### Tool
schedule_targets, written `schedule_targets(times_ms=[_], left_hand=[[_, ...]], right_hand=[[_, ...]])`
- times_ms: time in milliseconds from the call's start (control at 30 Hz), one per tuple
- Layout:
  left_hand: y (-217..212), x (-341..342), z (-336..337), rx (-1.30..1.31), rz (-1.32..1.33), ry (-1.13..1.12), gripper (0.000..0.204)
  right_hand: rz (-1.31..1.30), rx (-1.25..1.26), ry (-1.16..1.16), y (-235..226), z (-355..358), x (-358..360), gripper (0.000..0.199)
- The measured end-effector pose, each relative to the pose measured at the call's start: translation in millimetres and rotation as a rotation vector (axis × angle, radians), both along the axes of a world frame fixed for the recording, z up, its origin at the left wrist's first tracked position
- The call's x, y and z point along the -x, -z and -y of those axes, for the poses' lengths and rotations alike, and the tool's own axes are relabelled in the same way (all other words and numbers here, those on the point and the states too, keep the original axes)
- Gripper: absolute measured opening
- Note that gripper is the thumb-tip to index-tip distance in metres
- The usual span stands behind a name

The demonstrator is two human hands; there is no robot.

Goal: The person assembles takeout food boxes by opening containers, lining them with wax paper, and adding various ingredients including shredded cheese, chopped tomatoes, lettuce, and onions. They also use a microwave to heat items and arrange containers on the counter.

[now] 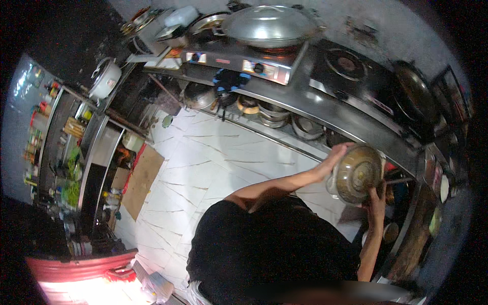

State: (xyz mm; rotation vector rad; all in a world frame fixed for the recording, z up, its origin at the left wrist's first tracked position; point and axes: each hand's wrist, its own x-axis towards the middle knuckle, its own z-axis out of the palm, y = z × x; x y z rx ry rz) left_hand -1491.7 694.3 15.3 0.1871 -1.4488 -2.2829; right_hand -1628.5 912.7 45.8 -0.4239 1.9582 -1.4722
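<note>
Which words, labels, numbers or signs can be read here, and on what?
None can be read.
Silver stove: front labels, too blurred.
Black stove: front label, too small.
White pot: red mark, too blurred.
Round brownish item between the left hand and right hand: no lettering discernible.

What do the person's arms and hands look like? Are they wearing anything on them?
The left hand and right hand are bare, with no gloves. A plain black top leaves both forearms uncovered. I can't make out any watch or bracelet.
</note>
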Motion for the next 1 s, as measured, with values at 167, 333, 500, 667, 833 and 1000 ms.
schedule_targets(times_ms=[167, 333, 500, 667, 833, 1000], left_hand=[[-11.4, -137.2, 103.6, 0.007, 0.165, -0.27, 0.084], [-11.2, -241.2, 145.1, -0.374, 0.241, -0.52, 0.076], [27.5, -330.7, 200.0, -0.58, 0.187, -0.767, 0.049], [30.9, -389.9, 278.2, -0.682, 0.002, -0.917, 0.058], [20.5, -441.0, 359.3, -0.744, -0.106, -0.875, 0.053], [21.6, -491.9, 433.2, -0.711, -0.181, -0.994, 0.053]], right_hand=[[-0.034, -0.064, -0.445, -64.1, 186.2, -90.5, 0.097], [-0.262, -0.226, -0.94, -56.3, 321.1, -144.1, 0.093], [-0.25, -0.299, -1.121, -56.2, 423.2, -221.9, 0.101], [-0.267, -0.186, -1.18, -55.3, 512.6, -277.5, 0.081], [-0.236, -0.024, -1.121, -49.3, 607.9, -325.9, 0.063], [-0.15, 0.053, -1.171, -36.6, 700.3, -379.5, 0.06]])
